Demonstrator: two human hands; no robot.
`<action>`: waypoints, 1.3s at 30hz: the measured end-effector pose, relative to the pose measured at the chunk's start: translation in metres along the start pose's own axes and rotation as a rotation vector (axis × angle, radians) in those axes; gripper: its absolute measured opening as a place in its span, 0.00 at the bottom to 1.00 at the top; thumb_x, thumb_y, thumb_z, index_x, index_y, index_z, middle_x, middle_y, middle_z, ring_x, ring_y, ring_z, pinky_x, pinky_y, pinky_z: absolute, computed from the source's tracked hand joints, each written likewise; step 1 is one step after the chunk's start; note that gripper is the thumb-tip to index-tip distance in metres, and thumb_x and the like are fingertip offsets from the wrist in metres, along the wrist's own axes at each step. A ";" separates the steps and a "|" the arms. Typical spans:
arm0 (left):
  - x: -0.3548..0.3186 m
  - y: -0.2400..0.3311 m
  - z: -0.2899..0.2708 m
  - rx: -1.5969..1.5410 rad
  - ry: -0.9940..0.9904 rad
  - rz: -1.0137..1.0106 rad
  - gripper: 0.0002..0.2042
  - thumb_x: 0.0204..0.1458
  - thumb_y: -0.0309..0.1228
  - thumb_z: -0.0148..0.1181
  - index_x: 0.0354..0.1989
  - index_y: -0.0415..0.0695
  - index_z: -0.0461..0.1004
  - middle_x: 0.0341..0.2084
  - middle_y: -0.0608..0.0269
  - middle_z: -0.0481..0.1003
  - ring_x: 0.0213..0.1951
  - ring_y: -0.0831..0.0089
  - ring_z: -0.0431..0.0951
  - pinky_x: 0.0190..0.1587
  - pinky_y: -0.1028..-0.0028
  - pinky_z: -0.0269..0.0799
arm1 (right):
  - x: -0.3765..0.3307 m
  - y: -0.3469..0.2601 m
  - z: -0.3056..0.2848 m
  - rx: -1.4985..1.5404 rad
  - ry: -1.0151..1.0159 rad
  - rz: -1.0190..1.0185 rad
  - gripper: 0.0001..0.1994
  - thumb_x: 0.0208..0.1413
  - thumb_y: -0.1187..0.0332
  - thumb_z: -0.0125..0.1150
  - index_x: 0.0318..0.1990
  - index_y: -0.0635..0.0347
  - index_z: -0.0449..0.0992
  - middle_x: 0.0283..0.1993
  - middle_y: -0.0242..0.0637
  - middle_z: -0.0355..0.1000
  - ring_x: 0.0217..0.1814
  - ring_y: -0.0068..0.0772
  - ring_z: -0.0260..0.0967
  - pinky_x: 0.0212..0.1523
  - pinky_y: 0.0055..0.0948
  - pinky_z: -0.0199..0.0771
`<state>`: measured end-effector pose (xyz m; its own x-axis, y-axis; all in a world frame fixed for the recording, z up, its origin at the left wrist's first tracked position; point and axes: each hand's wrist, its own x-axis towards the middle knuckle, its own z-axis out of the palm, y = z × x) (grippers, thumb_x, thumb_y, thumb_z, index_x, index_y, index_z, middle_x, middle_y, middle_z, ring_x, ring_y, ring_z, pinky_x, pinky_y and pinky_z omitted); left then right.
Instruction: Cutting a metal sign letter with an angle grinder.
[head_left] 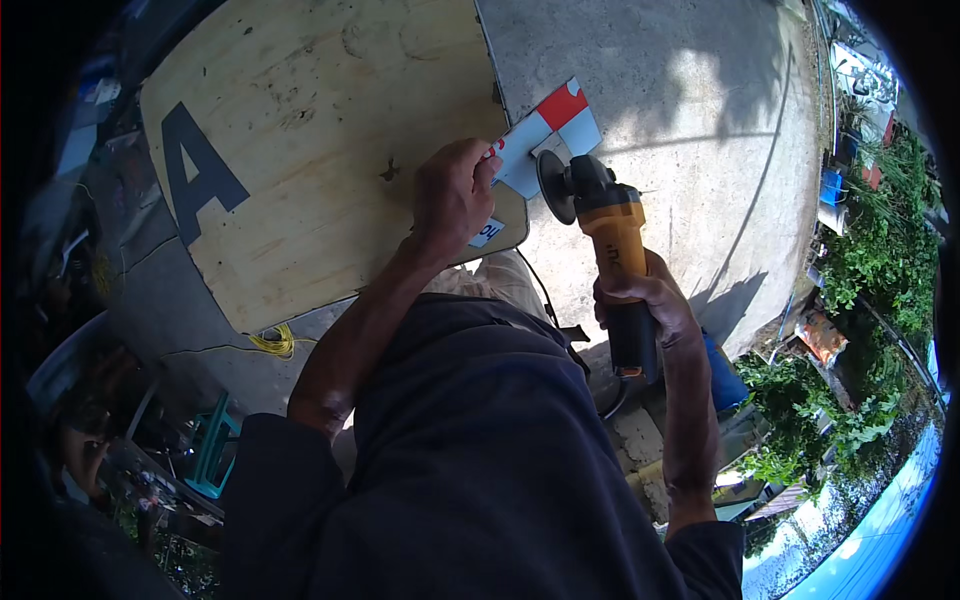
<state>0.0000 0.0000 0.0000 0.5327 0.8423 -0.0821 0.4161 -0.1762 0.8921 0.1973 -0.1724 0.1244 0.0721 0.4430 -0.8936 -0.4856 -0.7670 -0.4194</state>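
Note:
My right hand [645, 300] is wrapped round the body of a yellow and black angle grinder [614, 235]. The grinder's dark round disc [555, 187] is up against or just beside a small greyish piece [551, 151]; whether they touch I cannot tell. That piece lies over a red and white sheet panel [520, 148], which juts past the right edge of a wooden tabletop [300, 240]. My left hand [455, 195] is closed on the panel's near left end, pressing it at the table edge. Its fingertips are partly hidden.
A large dark letter [195, 170] marks the tabletop's left side. Yellow cord [275, 342] lies coiled on the floor below the table, near a green plastic stool [210, 445]. Concrete floor [700, 150] stretches to the right, bordered by plants [880, 220]. A blue object [722, 375] stands beside my right forearm.

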 end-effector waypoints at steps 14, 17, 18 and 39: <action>0.006 -0.004 0.003 0.025 0.005 0.078 0.06 0.56 0.25 0.64 0.31 0.38 0.73 0.26 0.48 0.75 0.31 0.48 0.77 0.34 0.55 0.71 | 0.013 0.003 0.005 -0.043 0.030 -0.002 0.22 0.44 0.68 0.71 0.45 0.68 0.70 0.28 0.37 0.71 0.24 0.31 0.75 0.27 0.30 0.81; 0.005 -0.006 0.004 0.042 0.008 0.088 0.05 0.56 0.24 0.64 0.31 0.38 0.73 0.26 0.49 0.75 0.31 0.48 0.78 0.34 0.56 0.71 | 0.012 0.001 0.008 -0.068 0.040 0.003 0.22 0.44 0.67 0.71 0.45 0.68 0.70 0.28 0.37 0.71 0.24 0.31 0.75 0.27 0.30 0.81; 0.005 -0.006 0.003 0.041 0.007 0.089 0.05 0.56 0.24 0.64 0.31 0.38 0.73 0.26 0.49 0.75 0.31 0.48 0.78 0.34 0.56 0.71 | 0.013 0.001 0.008 -0.067 0.041 0.003 0.22 0.44 0.67 0.71 0.45 0.68 0.70 0.28 0.37 0.71 0.24 0.31 0.75 0.27 0.30 0.81; 0.008 0.000 -0.013 -0.044 0.023 0.068 0.06 0.57 0.26 0.63 0.31 0.37 0.75 0.24 0.48 0.75 0.27 0.51 0.78 0.31 0.59 0.71 | 0.019 0.025 -0.018 -0.009 0.060 0.020 0.23 0.44 0.67 0.70 0.46 0.69 0.70 0.28 0.40 0.73 0.23 0.34 0.76 0.27 0.33 0.83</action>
<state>-0.0053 0.0130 0.0052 0.5415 0.8406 -0.0107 0.3467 -0.2117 0.9138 0.2024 -0.1919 0.0941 0.1149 0.3989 -0.9098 -0.4794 -0.7799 -0.4024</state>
